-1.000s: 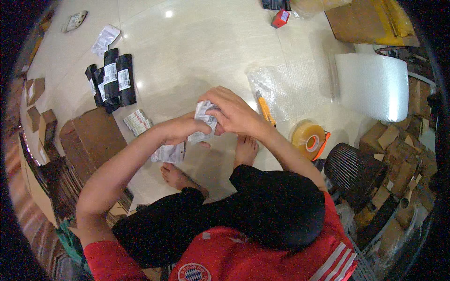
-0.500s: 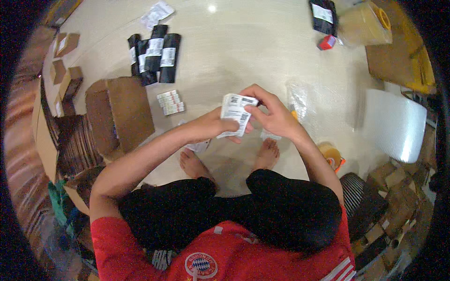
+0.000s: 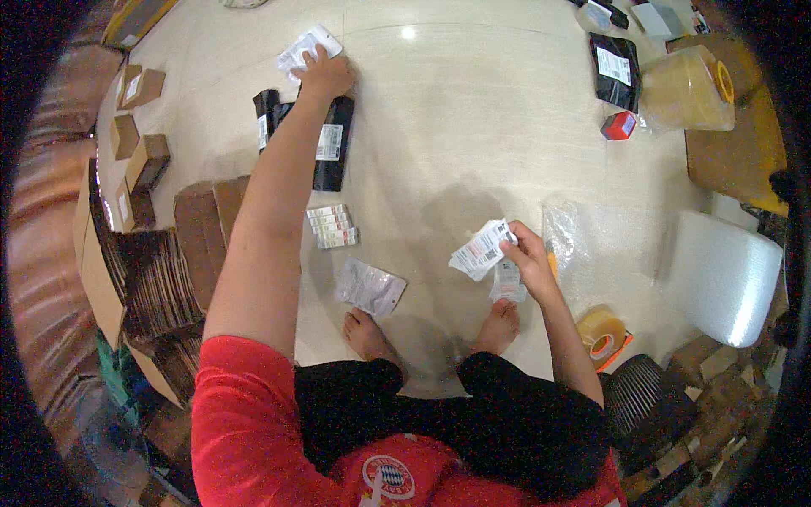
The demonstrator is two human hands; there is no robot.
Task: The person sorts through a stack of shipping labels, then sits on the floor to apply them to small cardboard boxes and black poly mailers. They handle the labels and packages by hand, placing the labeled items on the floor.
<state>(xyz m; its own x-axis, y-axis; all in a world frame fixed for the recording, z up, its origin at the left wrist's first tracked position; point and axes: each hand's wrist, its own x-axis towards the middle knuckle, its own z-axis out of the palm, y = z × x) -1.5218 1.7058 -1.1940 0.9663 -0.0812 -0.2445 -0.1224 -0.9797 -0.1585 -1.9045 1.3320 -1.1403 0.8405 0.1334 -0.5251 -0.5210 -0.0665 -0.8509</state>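
My left hand is stretched far forward, its fingers apart over a white plastic packet and touching it. Beneath that forearm lie black wrapped parcels with white labels, partly covered by the arm. My right hand pinches a fanned stack of printed white labels above the floor, thumb on top. Just below the stack, another white printed piece lies by my right foot. A silvery-grey pouch rests in front of my left foot. Several small white boxes sit in a group beyond it.
Brown cartons and stacked flat cardboard line the left. At right are a black parcel, a red box, a wide clear film roll, bubble wrap and a tape roll.
My left hand has let go of the label stack and reached forward to the white packet. The right hand keeps the labels, now fanned, and has moved right and nearer. The view has tilted.
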